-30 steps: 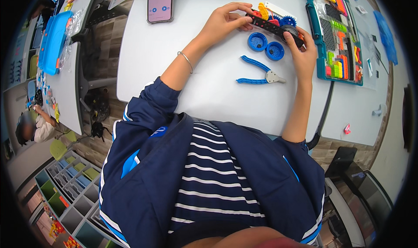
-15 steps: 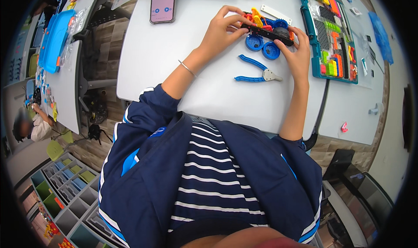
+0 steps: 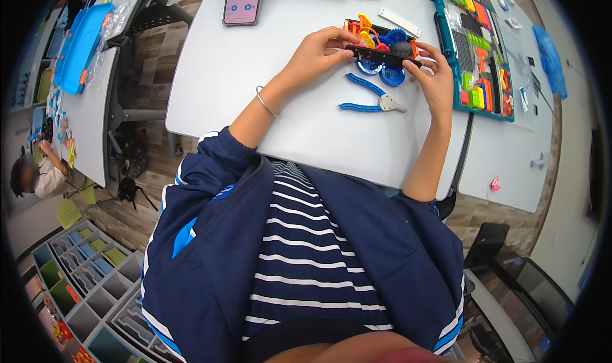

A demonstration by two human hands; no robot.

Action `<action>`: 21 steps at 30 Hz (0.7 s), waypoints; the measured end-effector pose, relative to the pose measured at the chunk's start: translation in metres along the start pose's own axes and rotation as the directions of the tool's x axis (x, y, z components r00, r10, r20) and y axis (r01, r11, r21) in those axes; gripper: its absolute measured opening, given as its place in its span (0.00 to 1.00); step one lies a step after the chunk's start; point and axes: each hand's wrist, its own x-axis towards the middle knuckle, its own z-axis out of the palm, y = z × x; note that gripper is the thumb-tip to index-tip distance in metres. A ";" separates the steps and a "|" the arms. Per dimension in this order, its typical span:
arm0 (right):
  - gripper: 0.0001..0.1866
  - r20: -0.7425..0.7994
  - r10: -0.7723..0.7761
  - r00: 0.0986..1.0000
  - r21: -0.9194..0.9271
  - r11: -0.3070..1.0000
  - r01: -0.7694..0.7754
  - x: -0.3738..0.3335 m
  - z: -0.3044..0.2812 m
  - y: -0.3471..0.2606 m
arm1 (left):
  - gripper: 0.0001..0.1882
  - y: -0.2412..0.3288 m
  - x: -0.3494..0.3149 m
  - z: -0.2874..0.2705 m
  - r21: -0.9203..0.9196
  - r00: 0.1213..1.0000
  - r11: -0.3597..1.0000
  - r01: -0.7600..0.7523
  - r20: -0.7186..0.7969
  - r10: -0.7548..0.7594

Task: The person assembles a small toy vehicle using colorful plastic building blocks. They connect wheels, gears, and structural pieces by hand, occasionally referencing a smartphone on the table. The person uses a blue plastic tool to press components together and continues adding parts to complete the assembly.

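Observation:
Both hands hold a toy gear assembly [image 3: 381,47] over the white table [image 3: 299,108]: a black bar with blue gears, orange and yellow parts on it. My left hand [image 3: 317,52] grips its left end with the fingertips. My right hand [image 3: 435,76] pinches its right end. A thin bracelet sits on my left wrist. Blue-handled pliers [image 3: 371,100] lie on the table just below the assembly, between my two forearms.
A teal parts case [image 3: 478,50] with coloured pieces lies open at the right. A phone [image 3: 242,6] lies at the table's far left. A white strip [image 3: 399,21] rests behind the assembly. A second table with a blue tray [image 3: 80,41] stands left; another person sits at far left.
The view has shifted, so the table and hands sit slightly lower in the picture. Both hands keep hold of the gear assembly; the pliers stay where they were.

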 end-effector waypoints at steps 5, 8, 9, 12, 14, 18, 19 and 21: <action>0.26 0.058 0.042 0.997 0.120 0.992 -0.049 -0.002 -0.010 -0.005 | 0.16 0.003 -0.001 -0.004 -0.184 0.990 0.973 0.139 0.042 -0.133; 0.23 0.075 0.049 0.996 0.209 0.976 -0.064 -0.003 -0.013 -0.007 | 0.16 0.007 0.000 -0.007 -0.199 0.984 0.965 0.173 0.079 -0.160; 0.22 0.099 0.046 0.994 0.208 0.976 -0.065 -0.003 -0.013 -0.007 | 0.16 0.008 0.000 -0.008 -0.194 0.985 0.968 0.162 0.083 -0.148; 0.18 0.159 0.033 0.987 0.191 0.980 -0.064 -0.003 -0.014 -0.007 | 0.16 0.011 0.000 -0.010 -0.109 0.991 0.987 0.121 0.076 -0.114; 0.16 0.190 0.018 0.982 0.158 0.986 -0.049 -0.003 -0.014 -0.006 | 0.17 0.014 -0.001 -0.011 -0.022 0.992 0.995 0.102 0.073 -0.101; 0.14 0.268 -0.001 0.963 0.139 0.990 -0.038 -0.005 -0.014 -0.006 | 0.16 0.022 -0.007 -0.015 0.006 0.983 0.985 0.174 0.066 -0.174; 0.13 0.297 -0.005 0.955 0.134 0.990 -0.036 -0.005 -0.014 -0.008 | 0.15 0.024 -0.010 -0.015 -0.034 0.983 0.983 0.179 0.057 -0.177; 0.13 0.357 -0.017 0.934 0.133 0.991 -0.033 -0.007 -0.013 -0.012 | 0.15 0.027 -0.016 -0.015 -0.125 0.990 0.982 0.143 0.038 -0.139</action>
